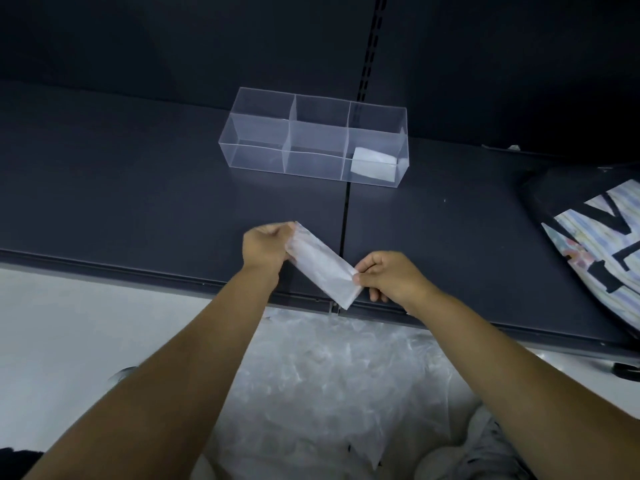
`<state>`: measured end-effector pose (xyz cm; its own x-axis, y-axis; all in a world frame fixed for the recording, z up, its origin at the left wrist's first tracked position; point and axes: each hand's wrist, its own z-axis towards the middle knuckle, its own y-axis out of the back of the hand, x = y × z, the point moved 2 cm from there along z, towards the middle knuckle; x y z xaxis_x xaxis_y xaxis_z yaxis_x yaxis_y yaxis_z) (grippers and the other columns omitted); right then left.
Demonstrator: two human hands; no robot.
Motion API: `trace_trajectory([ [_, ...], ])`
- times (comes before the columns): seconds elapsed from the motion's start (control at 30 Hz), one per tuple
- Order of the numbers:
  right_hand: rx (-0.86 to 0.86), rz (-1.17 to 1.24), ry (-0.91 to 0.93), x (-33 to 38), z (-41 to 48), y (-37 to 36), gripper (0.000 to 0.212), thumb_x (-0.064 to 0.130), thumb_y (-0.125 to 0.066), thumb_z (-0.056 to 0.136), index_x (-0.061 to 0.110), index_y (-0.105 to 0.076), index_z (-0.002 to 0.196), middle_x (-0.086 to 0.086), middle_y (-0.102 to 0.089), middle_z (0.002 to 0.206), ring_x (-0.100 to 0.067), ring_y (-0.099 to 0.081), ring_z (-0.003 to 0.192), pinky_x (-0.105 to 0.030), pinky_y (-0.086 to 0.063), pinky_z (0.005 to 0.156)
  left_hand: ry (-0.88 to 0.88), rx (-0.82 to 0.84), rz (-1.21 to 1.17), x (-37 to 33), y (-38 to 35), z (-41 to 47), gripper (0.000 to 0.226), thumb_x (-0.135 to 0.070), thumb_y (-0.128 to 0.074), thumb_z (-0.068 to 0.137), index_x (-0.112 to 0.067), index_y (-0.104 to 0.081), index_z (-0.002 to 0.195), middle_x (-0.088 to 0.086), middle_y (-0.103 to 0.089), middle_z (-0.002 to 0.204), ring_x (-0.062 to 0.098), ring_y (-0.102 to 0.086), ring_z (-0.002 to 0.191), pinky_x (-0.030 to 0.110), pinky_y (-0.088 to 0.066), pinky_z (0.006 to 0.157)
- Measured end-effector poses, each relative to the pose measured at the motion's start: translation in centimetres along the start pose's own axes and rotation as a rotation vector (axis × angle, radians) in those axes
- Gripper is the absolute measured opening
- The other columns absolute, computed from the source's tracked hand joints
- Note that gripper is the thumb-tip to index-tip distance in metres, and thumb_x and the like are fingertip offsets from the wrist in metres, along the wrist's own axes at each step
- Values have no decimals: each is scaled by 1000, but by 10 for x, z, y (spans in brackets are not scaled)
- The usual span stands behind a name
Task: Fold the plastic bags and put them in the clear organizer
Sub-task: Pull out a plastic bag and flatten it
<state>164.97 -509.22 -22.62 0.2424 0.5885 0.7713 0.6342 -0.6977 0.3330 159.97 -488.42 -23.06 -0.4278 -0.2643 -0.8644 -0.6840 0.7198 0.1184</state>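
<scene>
Left hand (265, 245) and right hand (389, 278) pinch, with curled fingers (367, 271), opposite ends of a folded translucent plastic bag strip (320, 263) in front of the clear divided plastic organizer (313, 152). A second folded white bag (372, 166) lies in its right-end compartment.

The one view came from a wide-angle camera worn on the person's head, facing forward and steeply down. Two bare forearms (194, 341) rose from the lower corners. The left grip (266, 247) and right grip (391, 277) met near mid-frame, close to the lens, on a folded white plastic bag (322, 265). The dark grey flat shelf (138, 188) crossed the middle. The clear rectangular plastic organizer (311, 133) stood farther off, above centre. The pale floor (69, 323) filled the bottom, below the shelf's front edge.
</scene>
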Motion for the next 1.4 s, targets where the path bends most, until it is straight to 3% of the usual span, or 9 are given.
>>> trace_trajectory([
  [0.13,-13,21,-22,-1,1,0,8,5,-70,83,10,-63,82,-5,-67,62,-8,-54,42,-20,-38,39,-595,-204,497,-12,8,-23,24,-12,-56,94,-8,-67,116,10,-67,115,24,-62,106,30,-45,97],
  [0.23,-10,19,-33,1,1,0,9,5,-70,82,10,-62,82,-3,-64,55,-7,-53,41,-20,-37,38,-927,212,778,17,-6,-63,41,-24,-65,89,-9,-59,127,9,-61,128,24,-54,118,25,-37,99],
  [0.4,48,82,-111,14,-8,1,3,12,-64,89,10,-62,88,-3,-64,63,-7,-57,44,-19,-40,40,-934,413,928,57,-9,-84,66,-34,-70,85,-5,-46,139,9,-48,143,22,-42,135,26,-25,114],
  [0.5,71,173,-82,28,-17,6,4,17,-62,91,13,-63,93,-1,-69,70,-10,-61,47,-19,-41,40,-944,254,775,46,-10,-89,32,-16,-62,91,-13,-64,123,5,-71,102,22,-67,92,29,-54,79],
  [0.63,43,62,143,39,-17,20,34,18,-73,83,28,-59,112,12,-65,112,-4,-56,61,-20,-43,56,-720,286,649,37,-5,-81,24,-30,-48,99,-18,-70,100,-9,-43,51,8,-39,46,21,-29,47],
  [0.87,93,57,78,23,3,-16,23,10,-74,81,18,-66,102,1,-71,92,-3,-52,53,-18,-41,49,-291,332,340,20,-3,-54,36,-32,-48,99,-7,-66,118,12,-70,107,24,-64,100,40,-51,90],
  [1.07,-129,29,63,25,17,-25,11,13,-74,80,17,-68,72,3,-63,60,-3,-44,35,-14,-39,42,-88,150,118,17,-2,-35,25,-18,-48,100,-5,-62,117,16,-66,109,33,-66,96,48,-56,83],
  [1.2,-176,-16,76,30,22,-30,12,14,-74,80,17,-69,69,2,-61,57,-5,-44,33,-19,-40,44,-515,-199,464,14,8,-37,24,-10,-51,96,-11,-62,118,7,-62,114,24,-63,97,30,-49,85],
  [1.4,-272,-99,84,34,25,-39,11,18,-73,80,23,-69,71,8,-64,66,-6,-57,56,-25,-47,60,-811,187,1372,38,-9,-32,65,-53,-8,97,-19,-11,153,-1,-9,161,20,-1,148,43,4,118],
])
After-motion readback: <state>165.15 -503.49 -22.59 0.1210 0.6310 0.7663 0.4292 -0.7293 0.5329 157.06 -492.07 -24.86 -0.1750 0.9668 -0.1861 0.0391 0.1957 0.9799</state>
